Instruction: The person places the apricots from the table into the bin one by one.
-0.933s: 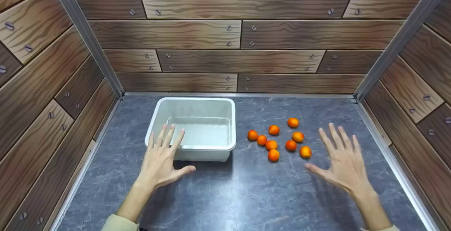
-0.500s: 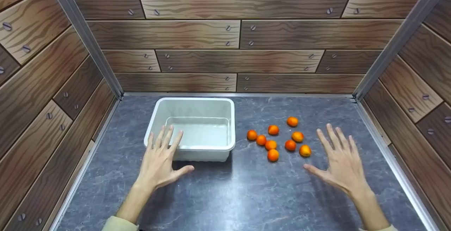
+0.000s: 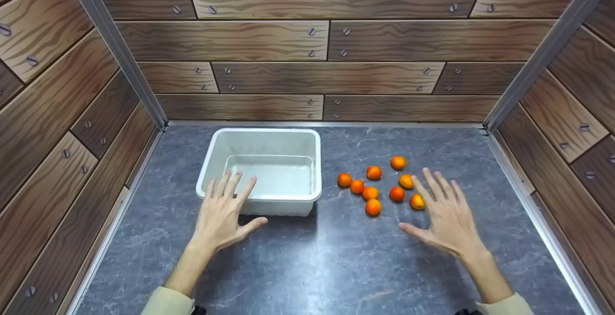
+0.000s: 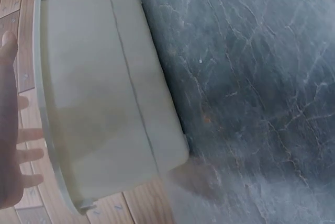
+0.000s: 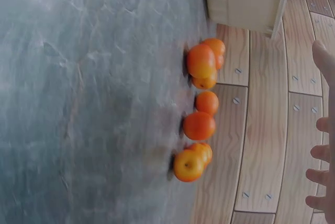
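A white plastic tub (image 3: 269,208) stands at the left of the table, with nothing seen inside it. My left hand (image 3: 219,221) hovers over its near left rim, fingers spread and straight; in the left wrist view the fingers show beside the tub wall (image 4: 94,93). Several small oranges (image 3: 373,207) lie loose on the table right of the tub. My right hand (image 3: 450,221) hangs above the table just right of them, fingers spread, holding nothing. Its fingertips partly cover the rightmost orange (image 3: 417,201) in the head view, while the right wrist view shows a gap between hand and oranges (image 5: 199,125).
The grey marbled table (image 3: 307,267) is enclosed by wood-patterned panels at the back (image 3: 269,41), left and right. Metal strips (image 3: 533,219) run along the table's edges and up the corners.
My right hand has moved left, closer to the oranges. The left hand stays over the tub's rim, shifted only slightly. The head view has tilted down a little.
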A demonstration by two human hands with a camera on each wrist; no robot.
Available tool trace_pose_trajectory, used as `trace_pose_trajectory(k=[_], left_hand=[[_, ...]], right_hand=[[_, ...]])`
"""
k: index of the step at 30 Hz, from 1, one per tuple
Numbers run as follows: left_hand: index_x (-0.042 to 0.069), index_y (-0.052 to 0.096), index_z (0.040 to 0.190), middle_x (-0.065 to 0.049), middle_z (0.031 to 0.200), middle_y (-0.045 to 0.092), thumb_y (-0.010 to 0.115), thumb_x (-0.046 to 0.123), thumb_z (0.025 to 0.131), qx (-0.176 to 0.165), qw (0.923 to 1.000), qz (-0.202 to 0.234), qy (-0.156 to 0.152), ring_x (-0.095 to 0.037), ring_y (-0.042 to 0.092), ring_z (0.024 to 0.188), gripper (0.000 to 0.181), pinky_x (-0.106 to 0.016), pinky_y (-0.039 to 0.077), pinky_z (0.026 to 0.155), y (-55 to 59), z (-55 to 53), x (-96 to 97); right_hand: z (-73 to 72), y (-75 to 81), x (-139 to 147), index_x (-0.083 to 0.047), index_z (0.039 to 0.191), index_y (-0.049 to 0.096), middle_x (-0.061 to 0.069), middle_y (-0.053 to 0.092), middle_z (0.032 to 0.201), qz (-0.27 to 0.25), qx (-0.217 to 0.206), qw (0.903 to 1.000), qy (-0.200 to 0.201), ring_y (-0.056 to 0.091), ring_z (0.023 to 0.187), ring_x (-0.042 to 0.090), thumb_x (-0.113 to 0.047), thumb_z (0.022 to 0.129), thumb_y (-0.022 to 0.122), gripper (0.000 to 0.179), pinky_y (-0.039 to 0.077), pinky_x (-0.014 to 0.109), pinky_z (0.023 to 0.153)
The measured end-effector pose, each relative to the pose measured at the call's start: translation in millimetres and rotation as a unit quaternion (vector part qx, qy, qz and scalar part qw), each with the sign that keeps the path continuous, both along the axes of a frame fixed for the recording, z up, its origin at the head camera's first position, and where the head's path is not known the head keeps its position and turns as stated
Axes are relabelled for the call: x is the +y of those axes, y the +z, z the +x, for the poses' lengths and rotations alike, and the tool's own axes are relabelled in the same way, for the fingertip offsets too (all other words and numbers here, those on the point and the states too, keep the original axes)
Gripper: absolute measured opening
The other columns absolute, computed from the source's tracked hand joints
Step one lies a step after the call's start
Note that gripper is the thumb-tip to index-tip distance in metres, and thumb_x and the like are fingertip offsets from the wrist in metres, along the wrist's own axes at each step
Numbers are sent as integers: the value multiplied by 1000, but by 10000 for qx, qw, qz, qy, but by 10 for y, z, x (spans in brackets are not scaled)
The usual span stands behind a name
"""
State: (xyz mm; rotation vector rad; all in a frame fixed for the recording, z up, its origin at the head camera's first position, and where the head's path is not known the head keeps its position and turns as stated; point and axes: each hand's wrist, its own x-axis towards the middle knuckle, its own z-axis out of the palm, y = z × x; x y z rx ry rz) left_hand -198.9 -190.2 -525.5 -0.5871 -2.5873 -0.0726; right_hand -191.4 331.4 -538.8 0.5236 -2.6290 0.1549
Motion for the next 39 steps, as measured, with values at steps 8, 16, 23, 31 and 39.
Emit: trace_pose_trajectory(k=[8,16,23,31,39], left_hand=[[21,53,154,-19,145,62,39,87,92,389,9992,-116,-49,-44,59,133,92,-63,46,110,-81,-77,-50],[17,60,147,-17,128,68,60,77,88,805,9966,-56,-159,-38,64,117,84,-56,49,101,-135,-145,-84],[17,63,142,-15,122,69,68,71,87,875,9961,-83,-111,-36,65,112,78,-54,51,98,-169,-153,-95],[17,66,136,-13,116,69,71,64,89,864,9962,-53,-30,-34,65,108,66,-52,52,94,-192,-152,-97],[17,70,125,-12,107,68,71,57,93,967,9953,23,-27,-32,62,97,51,-50,50,86,-210,-166,-99]], right_hand=[[-104,-151,-163,-16,159,45,18,44,166,311,105,9987,394,46,147,45,-86,77,63,109,36,69,117],[-207,-304,-282,-17,159,47,19,49,162,486,148,9958,767,55,140,44,-81,79,67,105,43,65,113],[-276,-426,-335,-18,156,51,19,57,153,713,107,9924,997,59,134,42,-79,80,69,99,49,63,108],[-374,-518,-365,-19,153,55,17,61,148,1083,36,9876,1136,61,129,39,-75,83,71,91,50,59,107],[-486,-581,-369,-18,151,56,16,64,142,1408,-167,9826,1196,62,126,38,-69,89,70,82,50,58,108]])
